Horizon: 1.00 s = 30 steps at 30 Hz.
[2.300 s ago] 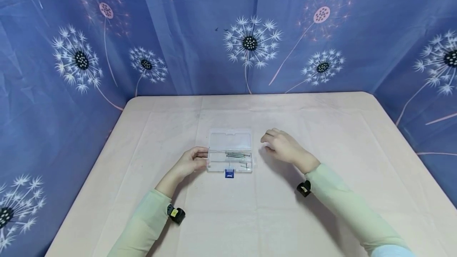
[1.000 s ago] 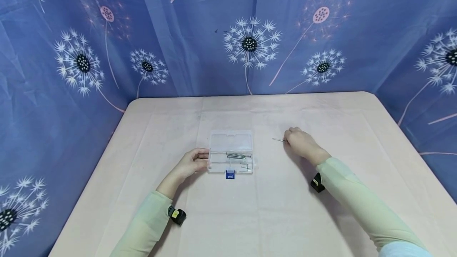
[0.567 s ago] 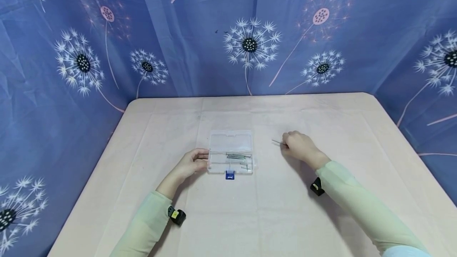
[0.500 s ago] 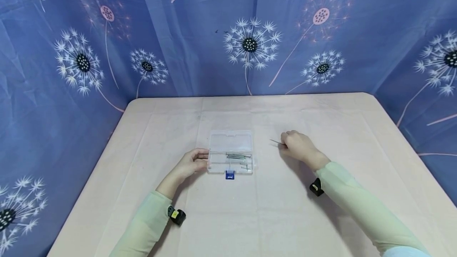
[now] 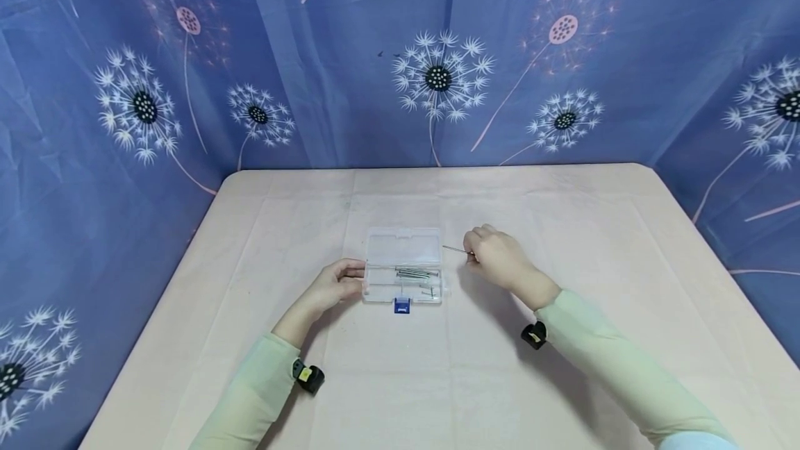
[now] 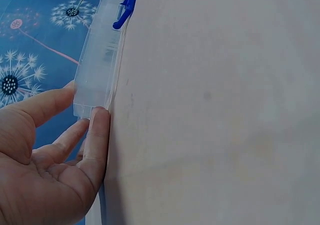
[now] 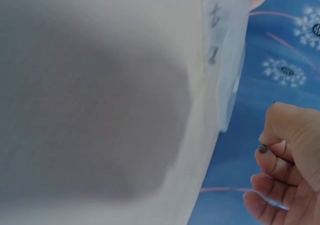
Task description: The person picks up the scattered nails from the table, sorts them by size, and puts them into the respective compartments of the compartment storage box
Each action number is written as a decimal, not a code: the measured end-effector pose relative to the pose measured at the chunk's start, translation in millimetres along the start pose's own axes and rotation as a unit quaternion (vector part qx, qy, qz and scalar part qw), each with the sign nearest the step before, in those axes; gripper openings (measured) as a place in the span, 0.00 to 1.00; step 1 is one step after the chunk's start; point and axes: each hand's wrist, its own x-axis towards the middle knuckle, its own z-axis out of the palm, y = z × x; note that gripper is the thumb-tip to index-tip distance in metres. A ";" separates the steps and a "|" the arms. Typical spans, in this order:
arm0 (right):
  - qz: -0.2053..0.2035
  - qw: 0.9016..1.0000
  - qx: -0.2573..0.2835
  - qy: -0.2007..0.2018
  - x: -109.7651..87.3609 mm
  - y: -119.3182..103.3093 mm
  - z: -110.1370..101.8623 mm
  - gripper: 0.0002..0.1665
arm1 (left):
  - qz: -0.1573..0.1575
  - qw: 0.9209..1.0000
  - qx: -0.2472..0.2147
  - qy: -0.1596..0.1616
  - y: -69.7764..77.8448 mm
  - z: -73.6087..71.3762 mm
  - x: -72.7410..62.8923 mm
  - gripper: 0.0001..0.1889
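A clear plastic storage box point(image 5: 371, 294) stands on the table with its lid point(image 5: 403, 246) raised at the back and a blue latch point(image 5: 402, 305) hanging at the front. Several long nails point(image 5: 414, 273) lie in its rear section, and a few small ones point(image 5: 428, 291) in the front right section. My left hand point(image 5: 326, 289) holds the box's left end between thumb and fingers. Right of the lid, my right hand point(image 5: 496, 259) pinches a single nail point(image 5: 455, 249) between thumb and index finger, its shaft pointing left. The nail's round head point(image 7: 262, 148) shows at the fingertips in the right wrist view.
A pale pink cloth covers the table point(image 5: 400, 387). Behind it and along both sides hangs a blue curtain point(image 5: 350, 54) with dandelion prints. Black cameras point(image 5: 309, 376) are strapped at both wrists.
My right hand first moves right, away from the box, with the nail showing in its fingers, then comes back left until the nail's tip is near the lid. My left hand stays put.
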 end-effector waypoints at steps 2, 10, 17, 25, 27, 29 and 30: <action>-0.005 1.000 0.001 0.003 2.4 -6.1 0.6 0.12 | 0.001 1.000 0.002 0.000 -0.4 0.0 0.0 0.28; -0.019 1.000 0.011 0.003 12.1 -28.1 7.5 0.12 | -0.009 1.000 0.006 0.010 1.1 1.7 -1.1 0.27; -0.043 0.999 0.017 -0.003 18.3 -41.5 18.1 0.14 | 0.001 1.000 0.013 0.007 3.0 1.6 -1.8 0.28; -0.039 0.999 0.007 -0.018 20.2 -49.0 31.5 0.13 | 0.000 1.000 0.005 0.004 1.9 1.4 0.0 0.28; -0.037 0.999 0.004 -0.021 19.7 -49.8 33.8 0.13 | 0.001 1.000 0.003 0.003 1.4 1.1 0.3 0.28; -0.035 0.999 0.004 -0.021 19.1 -50.4 35.4 0.13 | 0.001 1.000 0.004 0.004 1.0 0.7 0.2 0.28; -0.034 0.999 0.004 -0.021 19.0 -50.6 36.1 0.13 | 0.000 1.000 0.004 0.005 0.9 0.5 0.1 0.28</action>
